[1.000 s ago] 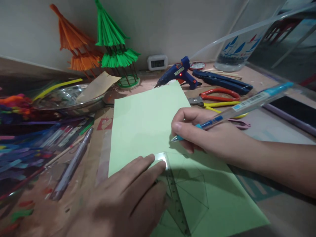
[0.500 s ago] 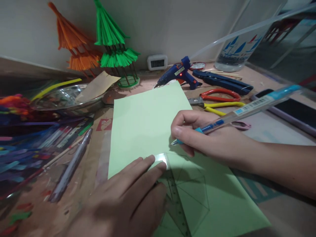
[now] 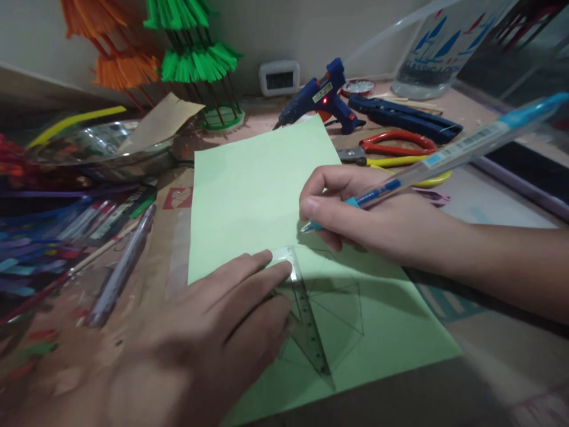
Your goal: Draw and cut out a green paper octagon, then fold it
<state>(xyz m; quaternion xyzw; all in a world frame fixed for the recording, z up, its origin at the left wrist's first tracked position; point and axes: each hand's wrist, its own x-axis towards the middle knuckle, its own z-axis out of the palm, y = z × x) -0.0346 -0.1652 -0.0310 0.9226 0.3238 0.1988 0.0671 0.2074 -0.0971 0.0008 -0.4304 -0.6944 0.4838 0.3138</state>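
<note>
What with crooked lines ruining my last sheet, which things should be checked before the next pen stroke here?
1. Set square held down: ok. The left hand presses its fingers flat on it, on the green paper.
2. Pen gripped: ok. The right hand is closed around it near the tip.
3. Tip against the set square's edge: not ok. It sits apart from it, just beyond the top corner.
4. Tip touching the paper: cannot tell. It is very close.
5. Sheet free of tools: ok. The glue gun and red-handled cutters lie off it.
</note>
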